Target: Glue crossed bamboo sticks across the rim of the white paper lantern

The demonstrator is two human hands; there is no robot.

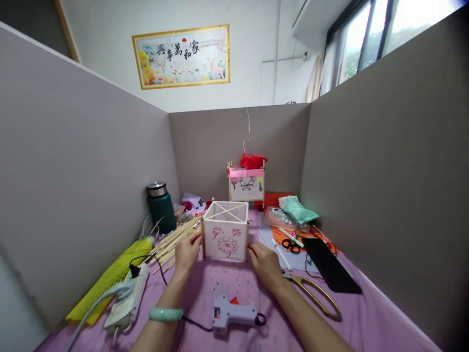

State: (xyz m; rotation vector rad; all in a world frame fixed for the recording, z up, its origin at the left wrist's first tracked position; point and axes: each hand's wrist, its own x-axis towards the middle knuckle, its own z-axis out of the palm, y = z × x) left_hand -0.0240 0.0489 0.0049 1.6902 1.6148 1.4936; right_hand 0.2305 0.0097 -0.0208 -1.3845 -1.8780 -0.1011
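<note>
A square lantern with white paper sides, red flower drawings and wooden corner posts stands upright on the table. Two thin sticks cross over its open top. My left hand is closed at its left corner post, fingertips partly hidden behind it. On the other side, my right hand pinches near the bottom of the right post. Between my forearms lies a pale purple hot glue gun, nozzle to the left. Behind the square lantern hangs another lantern with pink trim and a red cloth on top.
Left are wooden sticks, a green bottle, yellow netting and a power strip with cords. Right are gold-handled scissors, small black scissors, white markers and a black phone-like slab. Grey partitions enclose the table.
</note>
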